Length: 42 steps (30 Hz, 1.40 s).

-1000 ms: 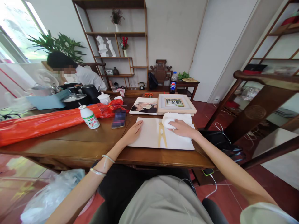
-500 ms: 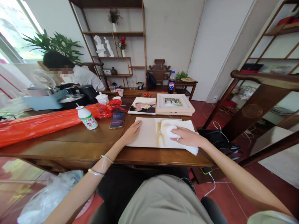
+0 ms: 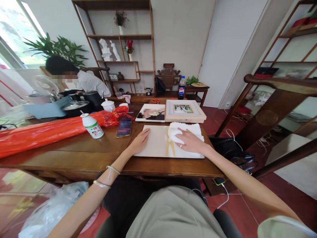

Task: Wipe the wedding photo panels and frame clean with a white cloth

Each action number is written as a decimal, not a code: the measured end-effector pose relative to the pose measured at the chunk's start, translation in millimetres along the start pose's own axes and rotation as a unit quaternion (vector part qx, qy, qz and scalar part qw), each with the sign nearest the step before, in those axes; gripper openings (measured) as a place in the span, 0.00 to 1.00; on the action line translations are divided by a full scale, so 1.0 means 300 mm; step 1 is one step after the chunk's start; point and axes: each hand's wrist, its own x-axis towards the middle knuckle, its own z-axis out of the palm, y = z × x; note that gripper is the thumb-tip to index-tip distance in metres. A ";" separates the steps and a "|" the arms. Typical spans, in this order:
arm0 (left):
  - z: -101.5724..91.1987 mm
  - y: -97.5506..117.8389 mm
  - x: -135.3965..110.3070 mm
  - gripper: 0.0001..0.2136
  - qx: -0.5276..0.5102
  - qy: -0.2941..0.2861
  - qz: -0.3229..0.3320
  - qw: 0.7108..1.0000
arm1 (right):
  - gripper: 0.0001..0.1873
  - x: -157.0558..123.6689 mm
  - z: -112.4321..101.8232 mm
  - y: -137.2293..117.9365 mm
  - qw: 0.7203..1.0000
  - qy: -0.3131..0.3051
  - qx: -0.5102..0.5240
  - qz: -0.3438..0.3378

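Polished brown wood covers the table (image 3: pixel 101 150), and along its near edge, towards the right corner, lies a white board (image 3: pixel 155 140) bearing a yellowish mark (image 3: pixel 166 150). Resting on the board's left edge is the person's left hand (image 3: pixel 141 140), its fingers nearly straight; the right hand (image 3: pixel 189 142) bunches a white cloth (image 3: pixel 173 130) against the board's right half. Left of the board are a phone (image 3: pixel 124 127) and a white bottle (image 3: pixel 92 125). Farther off, a photo panel (image 3: pixel 151 114) adjoins a framed picture (image 3: pixel 183 109), with a cola bottle (image 3: pixel 181 89) behind. Beyond the table's far left corner, someone in white (image 3: pixel 92 82) leans forward.
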 end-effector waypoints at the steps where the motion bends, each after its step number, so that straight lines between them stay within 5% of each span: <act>1: 0.001 0.001 0.000 0.24 -0.002 0.001 0.000 1.000 | 0.10 -0.031 -0.009 -0.028 1.000 0.004 0.003 -0.020; 5: 0.004 -0.002 0.000 0.23 -0.006 0.010 0.001 1.000 | 0.07 -0.135 -0.053 -0.117 0.994 -0.006 0.047 -0.100; 8: 0.006 -0.006 0.000 0.23 -0.005 0.010 0.001 1.000 | 0.06 -0.146 -0.069 -0.109 0.992 -0.022 0.077 -0.100; 15: 0.001 -0.005 0.002 0.23 -0.004 0.002 0.001 1.000 | 0.25 0.023 -0.029 0.081 0.999 -0.032 0.021 0.038; 19: -0.002 -0.002 0.002 0.24 -0.005 -0.001 0.003 1.000 | 0.26 0.089 -0.011 0.117 0.998 -0.019 -0.005 0.056; 26: -0.006 0.008 0.000 0.23 -0.001 -0.002 -0.004 1.000 | 0.14 -0.020 -0.017 -0.027 0.997 -0.002 -0.012 -0.071; 32: -0.002 0.003 0.001 0.24 0.007 -0.003 -0.003 1.000 | 0.17 -0.106 -0.038 -0.142 0.990 -0.031 0.003 -0.135; 42: 0.001 -0.004 0.002 0.23 0.008 0.000 0.001 1.000 | 0.23 0.142 -0.010 -0.042 0.996 -0.021 -0.040 -0.079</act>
